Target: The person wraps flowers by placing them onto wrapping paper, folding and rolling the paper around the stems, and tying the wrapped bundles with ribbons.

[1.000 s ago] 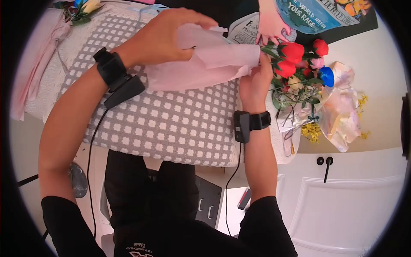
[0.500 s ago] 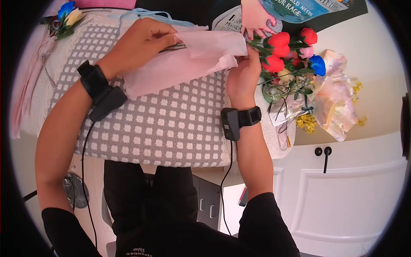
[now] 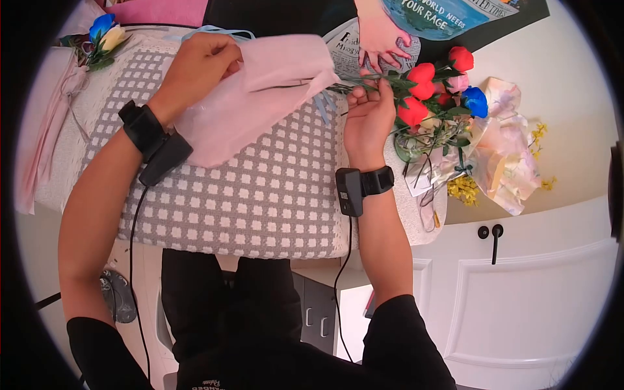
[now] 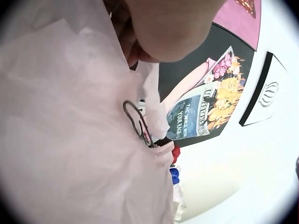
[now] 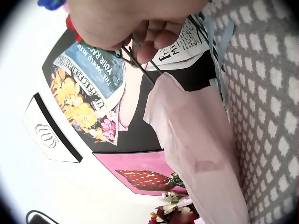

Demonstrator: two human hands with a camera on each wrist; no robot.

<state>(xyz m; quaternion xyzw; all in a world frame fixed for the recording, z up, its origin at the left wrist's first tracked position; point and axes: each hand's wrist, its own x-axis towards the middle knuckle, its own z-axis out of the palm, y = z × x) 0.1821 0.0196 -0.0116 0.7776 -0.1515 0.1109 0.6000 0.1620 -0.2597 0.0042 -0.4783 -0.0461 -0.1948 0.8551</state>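
My left hand (image 3: 201,71) grips the upper left edge of a sheet of pale pink wrapping paper (image 3: 266,110). In the left wrist view, a dark bent stem end (image 4: 132,116) pokes out along the paper. At the other end of the sheet, my right hand (image 3: 369,120) holds the green stems (image 5: 138,66) of artificial flowers, its fingers curled round them. Heart-shaped red blooms (image 3: 422,81), a pink one (image 3: 458,83) and a blue rose (image 3: 475,101) spread out to the right of this hand. The paper still covers the lower stems.
A grey-and-white checked cloth (image 3: 253,208) covers the table. Pale blue ribbon (image 3: 323,109) lies by the paper. Crumpled floral wrap (image 3: 507,156) stands at the right with yellow sprigs. Far left is another pink-wrapped bundle (image 3: 45,130). A poster (image 3: 266,18) stands behind.
My left hand first moved left and took hold of the paper edge. The sheet has slid left off the right hand, baring stems between them. The right hand stays at the stems.
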